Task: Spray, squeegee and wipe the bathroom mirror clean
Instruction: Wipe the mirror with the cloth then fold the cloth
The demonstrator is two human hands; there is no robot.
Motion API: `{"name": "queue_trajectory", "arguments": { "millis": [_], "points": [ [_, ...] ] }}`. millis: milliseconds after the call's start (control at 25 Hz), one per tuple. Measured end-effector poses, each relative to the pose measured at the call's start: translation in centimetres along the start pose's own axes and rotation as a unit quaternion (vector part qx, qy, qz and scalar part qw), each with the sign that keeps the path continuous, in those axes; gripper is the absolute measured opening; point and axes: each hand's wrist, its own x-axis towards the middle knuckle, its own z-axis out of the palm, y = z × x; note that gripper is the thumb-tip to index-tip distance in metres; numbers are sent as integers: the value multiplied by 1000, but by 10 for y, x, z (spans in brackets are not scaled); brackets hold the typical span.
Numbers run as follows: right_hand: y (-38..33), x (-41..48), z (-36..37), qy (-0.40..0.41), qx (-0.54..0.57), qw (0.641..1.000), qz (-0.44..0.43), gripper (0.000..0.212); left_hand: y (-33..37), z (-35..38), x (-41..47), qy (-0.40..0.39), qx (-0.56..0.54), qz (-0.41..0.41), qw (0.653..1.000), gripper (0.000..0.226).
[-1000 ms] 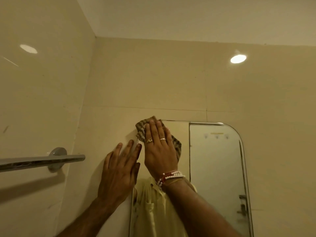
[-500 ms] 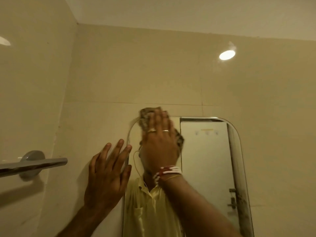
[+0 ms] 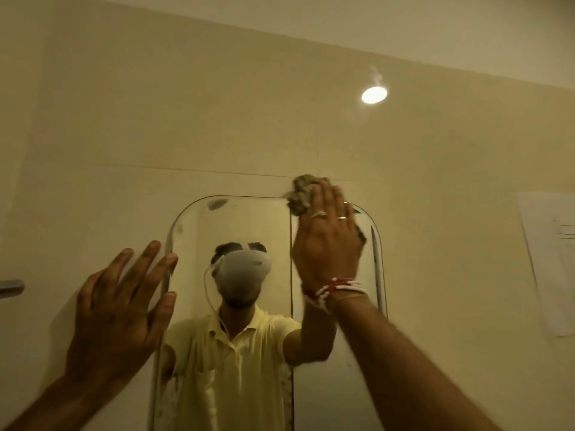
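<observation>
A tall mirror (image 3: pixel 236 228) with rounded top corners hangs on the beige tiled wall. My right hand (image 3: pixel 326 244) presses a crumpled brownish cloth (image 3: pixel 303 191) flat against the mirror's top right corner, fingers straight; the cloth sticks out above and to the left of the fingers. My left hand (image 3: pixel 121 309) lies flat with spread fingers against the wall at the mirror's left edge, fingertips reaching the rim. A smudge (image 3: pixel 217 203) shows near the mirror's top left. A person in a yellow shirt is reflected in the glass.
The end of a metal towel bar (image 3: pixel 11 287) juts in at the left edge. A sheet of paper (image 3: pixel 550 259) is stuck to the wall on the right. A round light reflection (image 3: pixel 374 94) shines on the tiles above.
My right hand has swept the cloth along the mirror's top edge from the left side to the top right corner. The view has shifted, and my left hand stays braced at the left edge.
</observation>
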Motion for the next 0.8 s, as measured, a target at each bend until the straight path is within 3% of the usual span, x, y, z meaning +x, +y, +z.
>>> {"name": "queue_trajectory", "arguments": {
  "millis": [80, 320, 480, 640, 800],
  "points": [
    [35, 4, -10, 5, 3, 999, 52, 54, -6, 4, 1, 10, 1, 7, 1000, 66],
    [57, -28, -17, 20, 11, 999, 25, 55, -12, 6, 4, 10, 11, 29, 999, 66],
    [66, -63, -21, 27, 11, 997, 67, 56, -5, -2, 6, 3, -24, 25, 999, 63],
    [46, -55, -17, 21, -15, 996, 85, 59, -2, -11, 7, -4, -32, 30, 999, 62],
    [4, -51, -5, 16, 7, 999, 32, 59, -7, -12, 5, -3, -26, 33, 999, 62]
  ]
}}
